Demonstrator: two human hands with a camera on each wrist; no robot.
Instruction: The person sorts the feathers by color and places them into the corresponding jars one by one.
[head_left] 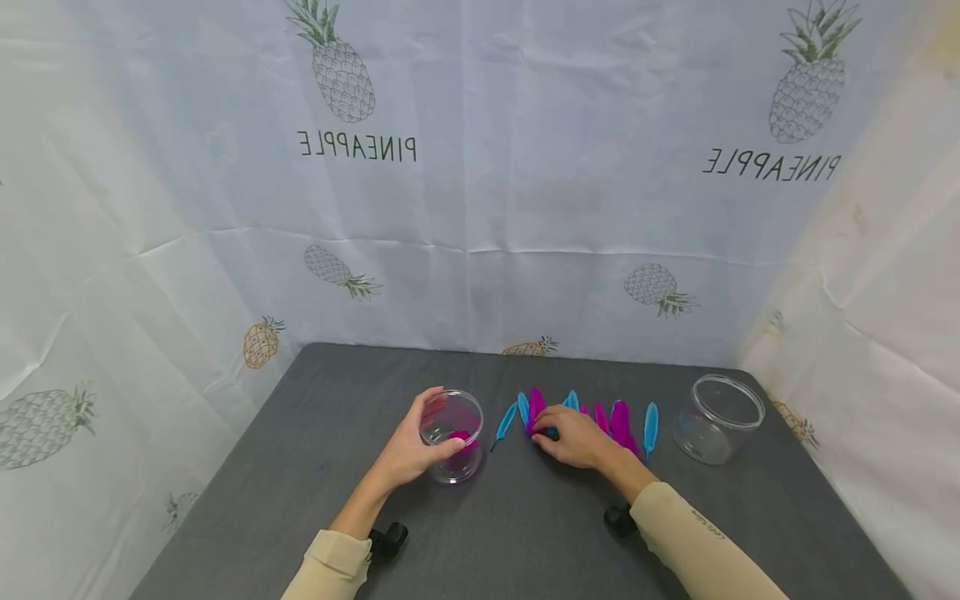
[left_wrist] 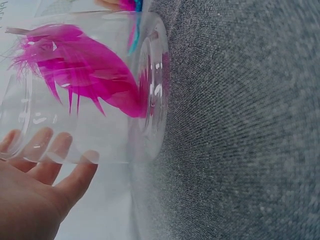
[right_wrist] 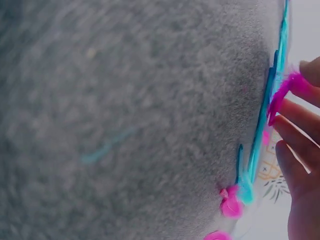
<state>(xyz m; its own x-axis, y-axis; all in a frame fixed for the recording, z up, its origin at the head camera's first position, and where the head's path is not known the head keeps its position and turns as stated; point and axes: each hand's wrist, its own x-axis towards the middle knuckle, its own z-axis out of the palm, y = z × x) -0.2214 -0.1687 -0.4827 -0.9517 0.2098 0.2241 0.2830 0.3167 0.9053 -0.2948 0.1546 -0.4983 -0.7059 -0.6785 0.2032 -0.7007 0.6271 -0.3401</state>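
My left hand holds a clear plastic jar standing on the dark table, thumb on the near side and fingers round the far left side. Inside it, a magenta feather leans against the wall. To the right, my right hand pinches another magenta feather between thumb and fingers, its tip pointing away from me. Around that hand lies a row of blue and magenta feathers, partly hidden by it. A blue feather lies between the jar and the right hand.
A second clear jar stands at the right end of the feather row. Near it lie a blue feather and a magenta feather. A white curtain printed with pineapples hangs behind the table.
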